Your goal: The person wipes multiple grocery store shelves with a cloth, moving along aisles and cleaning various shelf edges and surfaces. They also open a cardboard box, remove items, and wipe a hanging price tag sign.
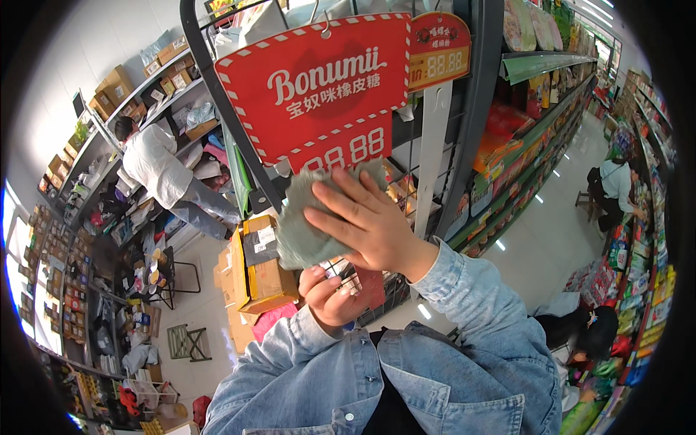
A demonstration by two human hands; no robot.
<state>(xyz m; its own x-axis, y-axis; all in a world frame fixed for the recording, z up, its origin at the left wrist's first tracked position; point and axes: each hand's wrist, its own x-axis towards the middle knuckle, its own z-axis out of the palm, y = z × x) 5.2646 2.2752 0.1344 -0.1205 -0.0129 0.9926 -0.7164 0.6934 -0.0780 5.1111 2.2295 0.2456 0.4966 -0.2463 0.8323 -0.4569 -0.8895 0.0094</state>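
My right hand (364,223) lies flat with fingers spread on a grey-green cloth (307,217), pressing it over the lower part of a red hanging price sign (326,89). The sign has a red-and-white striped border, bears white writing, and hangs from a metal hook on a wire-grid display rack (196,65). Below the cloth is my left hand (331,299), its fingers half curled. Whether it grips anything is unclear. Just right of it a red card or panel (371,288) shows in part. A smaller red-and-orange price tag (439,51) hangs beside the big sign.
A taped cardboard box (266,266) stands left of the rack. Shelves of packaged goods (522,157) run along the right. A person in white (157,163) bends at shelves on the left; another person (611,185) sits across the aisle. Folding stools (187,342) stand on the floor.
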